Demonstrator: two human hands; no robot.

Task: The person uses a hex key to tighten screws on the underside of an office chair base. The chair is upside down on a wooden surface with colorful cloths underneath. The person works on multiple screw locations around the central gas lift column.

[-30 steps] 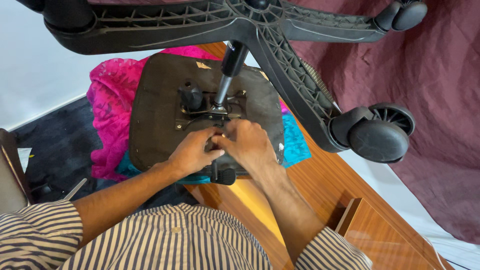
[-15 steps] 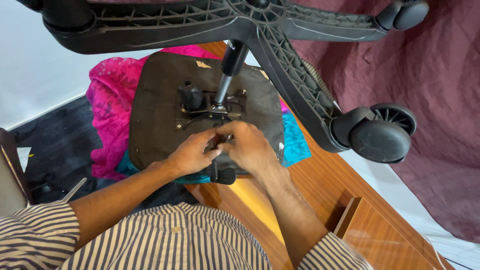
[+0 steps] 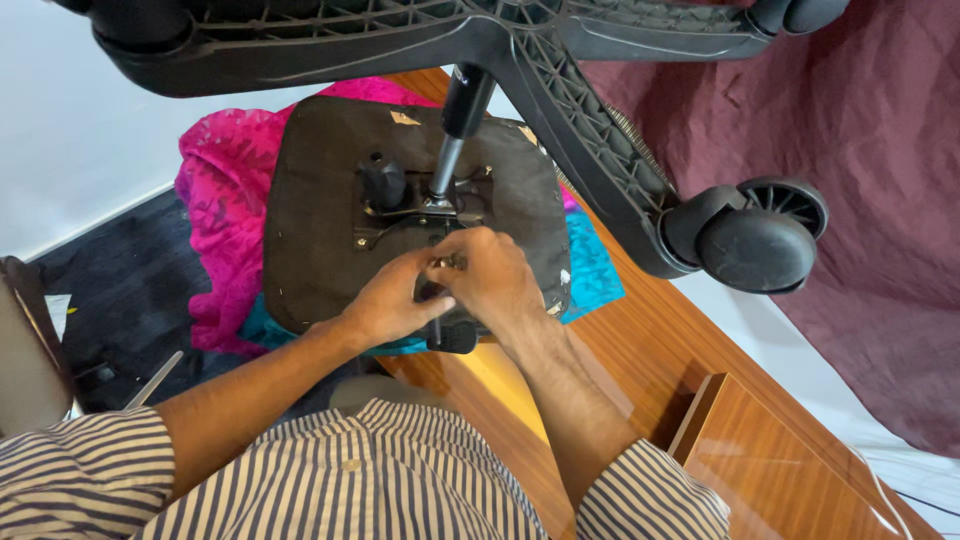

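Observation:
An office chair lies upside down on a wooden table, its black seat underside facing me. The gas cylinder rises from the metal mechanism plate to the black star base overhead. My left hand and my right hand meet at the near edge of the mechanism, fingers pinched around a small metal part. A black lever handle sticks out below my hands. A black round knob sits left of the cylinder.
A castor wheel hangs close at the right. Pink cloth and blue cloth lie under the seat. A maroon curtain covers the right side. Dark floor and part of another chair are at the left.
Both hands stay at the mechanism's near edge, with the fingers shifting slightly on the small part. The chair has not moved.

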